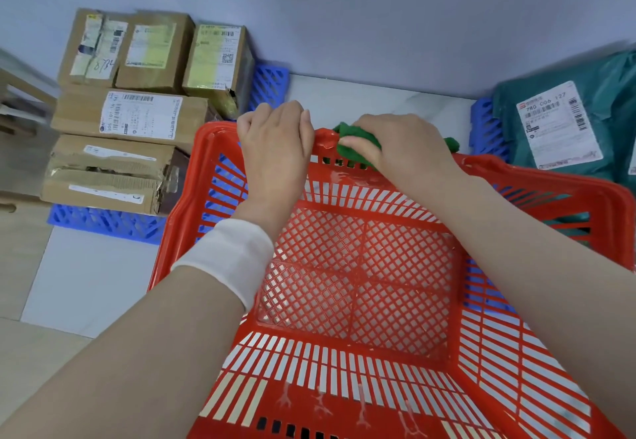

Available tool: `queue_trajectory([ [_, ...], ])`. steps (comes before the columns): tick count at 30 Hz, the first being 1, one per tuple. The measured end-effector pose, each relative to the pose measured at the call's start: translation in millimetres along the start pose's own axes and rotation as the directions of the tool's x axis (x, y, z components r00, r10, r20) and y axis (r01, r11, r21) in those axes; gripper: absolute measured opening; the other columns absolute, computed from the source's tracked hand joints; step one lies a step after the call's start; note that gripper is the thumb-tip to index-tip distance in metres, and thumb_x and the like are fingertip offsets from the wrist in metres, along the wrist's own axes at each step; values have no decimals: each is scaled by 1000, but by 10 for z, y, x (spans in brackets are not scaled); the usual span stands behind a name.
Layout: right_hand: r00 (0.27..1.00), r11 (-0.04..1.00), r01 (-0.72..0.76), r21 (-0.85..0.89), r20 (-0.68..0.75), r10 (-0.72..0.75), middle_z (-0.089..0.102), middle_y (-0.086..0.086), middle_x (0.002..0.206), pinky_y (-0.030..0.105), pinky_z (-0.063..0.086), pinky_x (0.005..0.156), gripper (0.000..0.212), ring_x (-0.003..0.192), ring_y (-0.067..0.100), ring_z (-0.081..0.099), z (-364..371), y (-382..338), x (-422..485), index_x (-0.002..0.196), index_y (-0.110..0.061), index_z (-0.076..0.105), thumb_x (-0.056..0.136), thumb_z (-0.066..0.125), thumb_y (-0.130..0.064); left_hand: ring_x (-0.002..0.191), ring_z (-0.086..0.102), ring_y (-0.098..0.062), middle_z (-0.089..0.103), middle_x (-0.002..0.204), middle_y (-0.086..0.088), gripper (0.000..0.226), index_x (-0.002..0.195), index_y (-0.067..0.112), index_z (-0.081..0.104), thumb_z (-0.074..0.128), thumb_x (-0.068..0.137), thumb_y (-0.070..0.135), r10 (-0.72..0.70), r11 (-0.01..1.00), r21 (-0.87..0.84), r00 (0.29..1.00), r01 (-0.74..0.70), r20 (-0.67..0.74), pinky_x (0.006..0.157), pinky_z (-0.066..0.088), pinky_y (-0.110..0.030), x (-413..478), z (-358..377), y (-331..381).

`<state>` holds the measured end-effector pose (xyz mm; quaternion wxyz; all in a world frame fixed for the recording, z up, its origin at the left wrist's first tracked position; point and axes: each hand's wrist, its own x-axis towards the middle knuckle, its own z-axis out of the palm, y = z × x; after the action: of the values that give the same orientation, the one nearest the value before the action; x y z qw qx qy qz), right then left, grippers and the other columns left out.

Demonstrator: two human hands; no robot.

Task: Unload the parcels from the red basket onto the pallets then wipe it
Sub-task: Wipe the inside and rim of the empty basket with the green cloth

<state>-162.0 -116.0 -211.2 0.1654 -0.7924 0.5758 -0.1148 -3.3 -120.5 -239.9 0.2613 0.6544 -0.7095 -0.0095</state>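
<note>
The red basket (361, 345) fills the lower middle of the view, with nothing inside it. My left hand (275, 142) grips its far rim from above. A white band wraps that wrist. My right hand (399, 144) presses a green cloth (354, 144) against the same far rim, just right of the left hand. Several cardboard parcels (137, 115) are stacked on a blue pallet (103, 220) at the left. A green bagged parcel (568, 122) with a white label lies on a second blue pallet (487, 129) at the right.
A pale blue wall runs along the back. White floor tile (86, 277) shows between the basket and the left pallet. Wooden furniture (20, 101) stands at the far left edge.
</note>
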Motion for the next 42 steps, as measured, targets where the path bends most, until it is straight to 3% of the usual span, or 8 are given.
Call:
queue_trajectory([
  [4,980,915,-146,377,-73,187,57,-2,75,9,34,58,30,62,6,47,-178,20,-55,97,-11,65,96,44,-33,67,35,-17,39,65,3,28,71,18,41,26,93,26,-15,1000,2,997,15,70,75,22,-30,-1,-63,8],
  [8,980,810,-164,563,-2,199,64,-7,95,20,36,75,35,88,6,56,-170,-240,-46,103,-18,63,100,32,-33,70,36,-19,40,67,1,32,77,17,46,24,97,29,45,999,-23,973,-41,227,77,22,-31,73,-188,-62],
  [11,997,978,72,198,1,-73,52,6,134,35,35,102,43,122,22,49,73,-296,-60,138,-16,43,96,45,-26,77,45,-27,43,74,0,27,83,12,49,30,98,24,125,991,-73,944,-108,305,82,28,-36,85,-293,-215],
  [14,989,991,129,-35,-69,-131,62,13,111,45,47,79,45,96,31,61,196,-190,-22,130,-12,51,89,51,-30,84,49,-31,41,75,0,38,86,8,54,24,96,28,140,990,-50,953,-132,267,82,24,-34,62,-299,-248],
  [20,985,986,147,-71,-75,-153,67,14,84,35,47,55,55,67,32,64,175,-219,24,109,0,58,88,36,-46,78,47,-28,41,72,1,43,81,8,54,20,92,33,138,990,-53,957,-129,257,77,22,-33,60,-275,-225],
  [26,994,962,-103,254,6,105,65,13,96,30,37,67,32,81,25,54,-214,2,21,118,-13,56,97,41,-33,75,42,-23,41,71,1,36,77,13,48,22,93,32,77,996,-60,965,-64,252,78,22,-31,44,-237,-206],
  [32,986,924,130,-359,147,-81,66,17,104,40,49,65,53,79,36,64,-255,388,-509,129,-9,49,87,43,-41,81,39,-17,45,74,6,33,74,21,44,35,93,47,-31,999,-8,968,34,249,86,22,-31,32,-159,-106],
  [42,986,884,-157,-440,-115,118,58,15,70,26,17,46,50,56,32,54,-109,248,-221,101,3,54,99,27,-39,87,49,-25,54,79,2,42,74,21,44,29,85,59,-25,1000,4,977,25,211,86,21,-31,29,-141,-127],
])
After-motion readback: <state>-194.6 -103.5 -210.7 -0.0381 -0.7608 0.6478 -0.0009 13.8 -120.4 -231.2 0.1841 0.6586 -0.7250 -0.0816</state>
